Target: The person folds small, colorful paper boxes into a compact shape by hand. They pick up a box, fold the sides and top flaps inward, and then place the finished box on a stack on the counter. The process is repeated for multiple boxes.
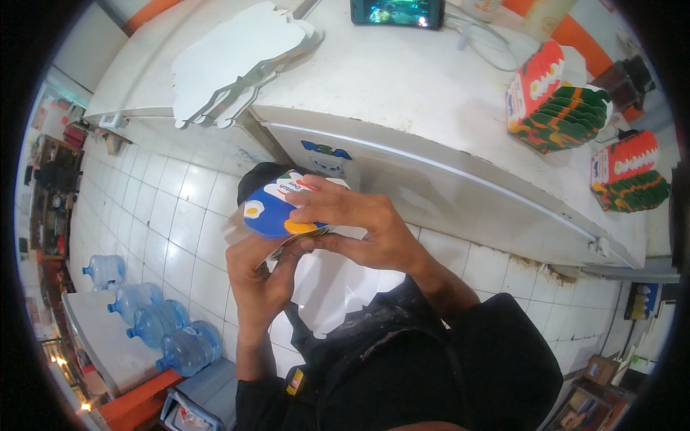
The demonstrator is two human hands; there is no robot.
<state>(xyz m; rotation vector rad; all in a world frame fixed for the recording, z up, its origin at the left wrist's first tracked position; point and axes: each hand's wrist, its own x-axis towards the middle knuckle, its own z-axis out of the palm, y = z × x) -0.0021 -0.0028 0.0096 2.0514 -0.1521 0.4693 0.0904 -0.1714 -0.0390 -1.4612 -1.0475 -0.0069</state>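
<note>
A printed paperboard food box (267, 221), blue with a fried-egg drawing, is held up in front of my chest. My left hand (261, 277) grips its lower side, with the thumb near the bottom edge. Across its printed face lie the fingers of my right hand (366, 223), while that thumb presses from below. The hands partly cover the box, so how far it is folded cannot be told. Below them, white die-cut paperboard blanks (337, 288) rest on my lap.
On the white chest freezer (399, 75) lies a pile of white blanks (232, 54). A phone (398, 12) and cable stand at the back. Nested red-and-green boxes (563, 116) and a second nested stack (628, 175) sit right. Large water bottles (191, 347) are at left.
</note>
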